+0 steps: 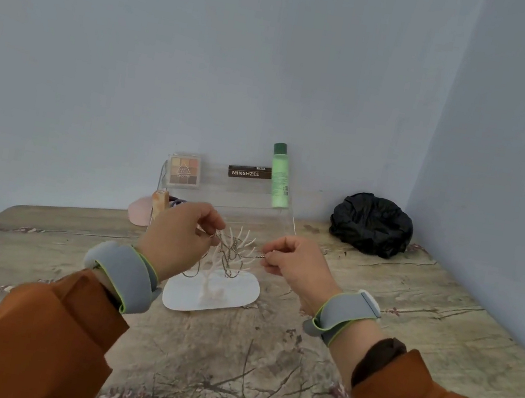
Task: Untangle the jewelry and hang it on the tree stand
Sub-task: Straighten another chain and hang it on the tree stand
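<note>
Our left hand pinches one end of the tangled chain, fingers pressed together. The chain stretches above the white tree stand, perhaps brushing its branches; we cannot tell. Our right hand pinches the other end.

The tabletop shows a beige-grey wood-grain print with dark cracks and branch-like lines. The tree stand is white. The bottle is pale green with a darker green cap. The palette holds tan and orange squares. The bag is black; the sleeves are rust-orange, and the wristbands are grey, edged in lime.
</note>
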`<action>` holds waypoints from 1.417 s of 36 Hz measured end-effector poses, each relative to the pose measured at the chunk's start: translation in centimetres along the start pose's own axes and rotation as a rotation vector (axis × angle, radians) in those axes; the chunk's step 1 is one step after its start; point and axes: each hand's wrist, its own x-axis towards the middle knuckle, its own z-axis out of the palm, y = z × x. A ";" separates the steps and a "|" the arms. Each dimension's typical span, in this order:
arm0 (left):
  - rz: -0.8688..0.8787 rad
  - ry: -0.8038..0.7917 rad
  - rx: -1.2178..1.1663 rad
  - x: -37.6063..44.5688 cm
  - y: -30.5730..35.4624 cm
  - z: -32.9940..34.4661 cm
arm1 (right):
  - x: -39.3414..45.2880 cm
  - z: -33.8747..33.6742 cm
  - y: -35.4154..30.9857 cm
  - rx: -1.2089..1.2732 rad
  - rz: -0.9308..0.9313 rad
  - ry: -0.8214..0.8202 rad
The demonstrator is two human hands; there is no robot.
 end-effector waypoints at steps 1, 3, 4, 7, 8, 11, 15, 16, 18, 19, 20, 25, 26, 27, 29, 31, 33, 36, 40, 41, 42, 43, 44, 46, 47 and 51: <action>0.015 0.022 0.062 0.2 0.1 -0.2 | 0.1 0.0 0.0 -0.009 0.000 0.006; 0.024 0.048 0.165 0.4 0.2 -0.5 | 0.4 0.1 0.0 -0.028 -0.009 0.014; 0.021 0.051 0.199 0.6 0.2 -0.7 | 0.6 0.2 0.0 -0.038 -0.015 0.019; 0.025 0.067 0.240 1.0 0.3 -0.8 | 1.2 0.2 0.0 -0.070 -0.034 0.040; 0.031 0.074 0.241 1.2 0.3 -0.8 | 1.3 0.2 -0.1 -0.081 -0.043 0.049; 0.049 0.102 0.236 1.7 0.3 -0.8 | 1.7 0.3 -0.3 -0.127 -0.073 0.085; 0.072 0.116 0.230 2.2 0.6 -0.8 | 2.2 0.6 -0.5 -0.152 -0.132 0.130; 0.074 0.111 0.224 2.3 0.5 -0.7 | 2.2 0.7 -0.6 -0.158 -0.144 0.137; 0.078 0.097 0.216 2.4 0.6 -0.6 | 2.1 0.9 -0.9 -0.153 -0.164 0.143; 0.082 0.091 0.216 2.4 0.6 -0.6 | 2.0 0.9 -1.0 -0.150 -0.173 0.141; 0.085 0.087 0.219 2.4 0.6 -0.6 | 2.0 1.0 -1.1 -0.146 -0.183 0.134; 0.083 0.068 0.211 2.4 0.5 -0.3 | 1.6 1.1 -1.2 -0.157 -0.246 0.111; 0.078 0.061 0.206 2.4 0.6 -0.2 | 1.5 1.1 -1.2 -0.161 -0.256 0.106; 0.075 0.056 0.202 2.4 0.6 -0.2 | 1.3 1.1 -1.2 -0.164 -0.262 0.102; 0.077 0.055 0.198 2.4 0.8 -0.2 | 1.1 1.0 -1.1 -0.161 -0.270 0.098; 0.076 0.056 0.196 2.4 0.9 -0.1 | 0.9 1.0 -0.9 -0.143 -0.278 0.098; 0.070 0.056 0.193 2.4 0.8 -0.2 | 0.7 0.9 -0.7 -0.120 -0.291 0.093; 0.071 0.063 0.188 2.3 0.9 -0.3 | 0.4 0.9 -0.5 -0.097 -0.304 0.069; 0.064 0.046 0.174 1.9 1.0 -0.4 | 0.1 1.3 0.0 -0.078 -0.289 0.038; 0.062 0.048 0.166 1.8 1.0 -0.5 | 0.1 1.4 0.2 -0.078 -0.275 0.031; 0.056 0.047 0.161 1.7 0.9 -0.5 | 0.0 1.4 0.3 -0.080 -0.260 0.024; 0.051 0.045 0.155 1.7 0.9 -0.6 | -0.1 1.5 0.5 -0.082 -0.246 0.018; 0.045 0.041 0.150 1.6 0.8 -0.6 | -0.1 1.6 0.7 -0.083 -0.236 0.015; 0.039 0.027 0.141 1.4 0.8 -0.5 | -0.2 1.8 1.1 -0.091 -0.221 0.014; 0.040 0.024 0.136 1.3 0.8 -0.5 | -0.3 1.9 1.2 -0.091 -0.214 0.011; 0.037 0.037 0.111 1.0 0.5 -0.2 | -0.5 2.1 1.9 -0.081 -0.182 0.007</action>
